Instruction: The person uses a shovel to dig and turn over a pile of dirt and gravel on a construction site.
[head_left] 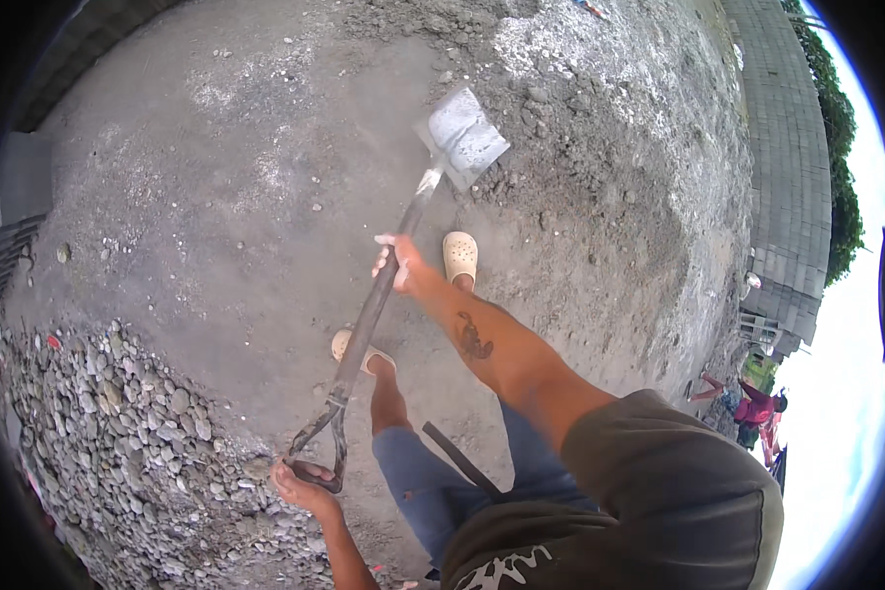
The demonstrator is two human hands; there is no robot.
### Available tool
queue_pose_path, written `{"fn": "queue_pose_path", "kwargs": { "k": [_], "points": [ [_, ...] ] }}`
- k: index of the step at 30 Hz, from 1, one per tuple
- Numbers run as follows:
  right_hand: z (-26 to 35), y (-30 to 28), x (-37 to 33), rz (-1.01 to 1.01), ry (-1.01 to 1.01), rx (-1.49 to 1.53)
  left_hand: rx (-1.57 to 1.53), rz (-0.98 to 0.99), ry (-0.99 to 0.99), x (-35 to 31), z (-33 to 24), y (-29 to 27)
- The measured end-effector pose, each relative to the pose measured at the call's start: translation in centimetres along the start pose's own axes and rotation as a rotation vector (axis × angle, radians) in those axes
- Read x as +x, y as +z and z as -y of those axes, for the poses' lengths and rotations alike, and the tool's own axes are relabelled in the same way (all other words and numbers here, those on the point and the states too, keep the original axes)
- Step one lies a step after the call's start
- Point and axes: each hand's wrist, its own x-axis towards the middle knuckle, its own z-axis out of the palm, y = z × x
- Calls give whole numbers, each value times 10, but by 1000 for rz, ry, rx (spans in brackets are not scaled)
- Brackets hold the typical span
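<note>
A: Shovel (pixel 383 295) raised. Blade (pixel 462 138) hangs above the dirt, far forward of both grips, with nothing visible on it.

B: Hands?

A: Right hand (pixel 395 264) wrapped tight round the mid-shaft. Left hand (pixel 300 487) closed on the D-handle (pixel 320 452) at the rear end, low beside the gravel pile (pixel 118 433).

B: Risks?

A: Pale clogs, one (pixel 459 256) just right of the forward grip, the other (pixel 356 349) under the shaft between the two grips. My guess: a swing pulled short could bring the edge down near those toes. Thin footwear wouldn't protect them.

B: Anything else?

A: Loose stones behind the rear grip. A step back onto them might roll an ankle. The sand heap (pixel 600 128) lies beyond the blade.
</note>
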Motion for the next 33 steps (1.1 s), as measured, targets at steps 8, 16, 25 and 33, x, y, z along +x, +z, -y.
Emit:
{"fn": "queue_pose_path", "kwargs": {
  "k": [8,16,25,33],
  "points": [
    [-262,-42,12,-75,479,34,371,-495,-180,-1,34,-183],
    [90,-216,163,-159,241,15,41,-64,-323,-50,150,172],
    [132,-330,113,-14,109,6,3,-180,-324,-188,218,177],
    [144,-353,55,-178,7,-119,-101,-146,-390,-260,240,193]
  ]
}}
